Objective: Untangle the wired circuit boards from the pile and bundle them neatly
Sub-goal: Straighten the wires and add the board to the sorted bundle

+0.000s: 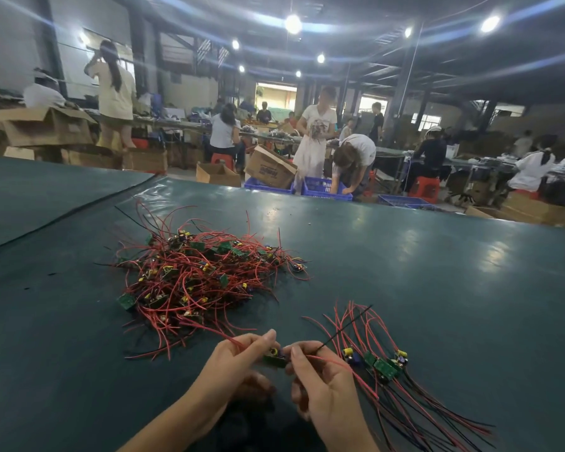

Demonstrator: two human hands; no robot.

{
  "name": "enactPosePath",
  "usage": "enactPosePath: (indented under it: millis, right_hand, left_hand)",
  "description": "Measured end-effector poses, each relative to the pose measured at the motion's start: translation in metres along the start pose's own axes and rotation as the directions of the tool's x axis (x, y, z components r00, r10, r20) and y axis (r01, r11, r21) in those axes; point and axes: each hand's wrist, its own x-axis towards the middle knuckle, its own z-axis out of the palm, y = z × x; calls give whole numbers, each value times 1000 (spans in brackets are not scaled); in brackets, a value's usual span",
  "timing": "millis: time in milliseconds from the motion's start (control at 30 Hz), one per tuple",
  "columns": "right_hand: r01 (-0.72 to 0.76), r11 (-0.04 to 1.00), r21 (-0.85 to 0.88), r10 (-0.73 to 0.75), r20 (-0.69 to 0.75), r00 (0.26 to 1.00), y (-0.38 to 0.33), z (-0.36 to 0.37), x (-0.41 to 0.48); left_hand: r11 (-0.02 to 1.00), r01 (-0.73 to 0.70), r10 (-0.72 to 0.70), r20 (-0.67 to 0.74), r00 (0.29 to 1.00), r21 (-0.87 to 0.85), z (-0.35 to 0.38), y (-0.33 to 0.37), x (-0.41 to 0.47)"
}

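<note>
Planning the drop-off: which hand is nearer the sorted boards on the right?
Right. The right hand is just beside the sorted boards; the left hand is farther, beyond the held board.

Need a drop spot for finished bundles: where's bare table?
Bare table right of the tangled pile, beyond the sorted boards; also left of the left hand, nearer than the pile. Crowded: between pile, sorted boards and the circuit board gripped by left and right hand.

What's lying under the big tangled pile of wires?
Around the pile only the dark green table cover shows. The tangle itself hides whatever lies beneath it, so nothing else under it can be made out.
</note>
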Motion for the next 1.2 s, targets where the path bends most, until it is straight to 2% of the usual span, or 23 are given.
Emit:
enactPosePath:
  millis: [67,167,400,533,667,767,867,1033,1200]
  right_hand:
    - [25,998,-50,-24,5,1000,-2,1,-2]
    - [22,995,-102,-26,-43,999,-5,2,-2]
    - [-131,991,11,131,-194,972,-9,3,1]
    - [-171,985,12,170,-198,965,-9,5,1]
    - [-129,991,-44,120,-173,978,-6,5,0]
    - [-52,996,-71,41,-154,987,-8,5,-1]
    - [-28,998,-50,22,-110,994,-12,6,-4]
    - [-64,997,-35,58,-151,987,-11,6,-3]
    - [-149,983,105,168,-200,965,-6,5,3]
  left_hand:
    - [999,16,-18,43,999,43,0,1,-2]
    - [999,38,-38,98,995,-4,0,0,-2]
    - [993,-14,18,35,999,-114,0,-4,4]
    - [991,-40,46,46,998,-124,-1,-8,5]
    - [989,-55,62,52,997,-138,3,-11,5]
    - [991,-72,77,39,996,-115,6,-10,3]
    - [995,-101,102,50,994,-28,8,-9,0]
    - [983,-159,157,36,987,87,10,-7,-2]
    - [978,-175,169,66,983,110,11,-6,-3]
